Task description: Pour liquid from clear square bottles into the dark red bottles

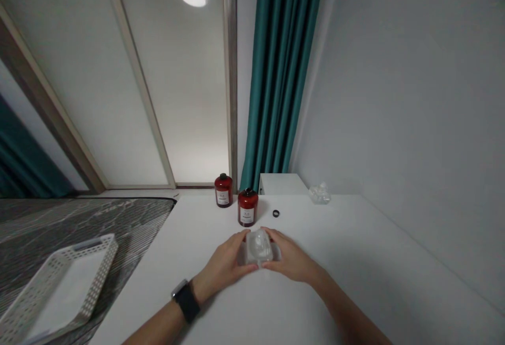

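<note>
Between my two hands is a small clear plastic container (259,245), roughly square from above, low over the white table or resting on it; I cannot tell which. My left hand (231,258), with a dark watch on its wrist, grips the left side, thumb along the near edge. On the right side my right hand (290,256) holds it the same way. Just beyond stands a dark red bottle (248,209) with a white label and dark top. Behind it to the left is a second red bottle (223,191). A small black ring (275,213) lies right of the bottles.
Crumpled clear plastic (320,193) lies on the far right of the white table (347,261), near the wall. A white box-like piece (283,184) stands at the far edge. Down to the left, a white perforated basket (84,253) sits on a grey striped surface (130,219).
</note>
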Motion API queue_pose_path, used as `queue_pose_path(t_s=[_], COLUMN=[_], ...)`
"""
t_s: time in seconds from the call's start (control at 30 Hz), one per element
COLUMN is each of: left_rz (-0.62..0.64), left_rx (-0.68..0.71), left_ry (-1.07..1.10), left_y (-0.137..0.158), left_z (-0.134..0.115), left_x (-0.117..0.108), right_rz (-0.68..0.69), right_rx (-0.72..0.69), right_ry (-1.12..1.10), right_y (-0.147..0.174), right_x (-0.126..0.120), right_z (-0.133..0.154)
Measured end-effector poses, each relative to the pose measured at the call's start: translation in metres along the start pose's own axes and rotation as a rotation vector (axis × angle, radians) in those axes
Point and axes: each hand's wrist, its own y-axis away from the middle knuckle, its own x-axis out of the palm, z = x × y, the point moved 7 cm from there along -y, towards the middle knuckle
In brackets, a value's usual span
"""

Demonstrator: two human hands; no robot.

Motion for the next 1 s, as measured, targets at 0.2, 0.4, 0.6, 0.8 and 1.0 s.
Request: queue_pose_path(t_s=[0.2, 0.4, 0.6, 0.8, 1.0], left_rz=[0.076, 0.102, 0.128, 0.152, 0.145], left_rx=[0.007, 0.055, 0.102, 0.154, 0.191], left_ry=[0.019, 0.053, 0.089, 0.138, 0.186], left_y=[-0.033, -0.069, -0.101, -0.125, -0.143], left_z=[-0.029, -0.053, -0.065, -0.078, -0.082], left_x=[0.023, 0.052, 0.087, 0.114, 0.135], right_rz=[-0.073, -0.153, -0.256, -0.312, -0.351], right_rx=[0.041, 0.051, 0.111, 0.136, 0.112], right_ry=[0.02, 0.039, -0.038, -0.078, -0.08], right_y=[0.019, 0.039, 0.06, 0.074, 0.082], right_x=[-0.036, -0.074, -0.103, -0.122, -0.135], right_z=[-0.021, -0.045, -0.08, -0.102, -0.113])
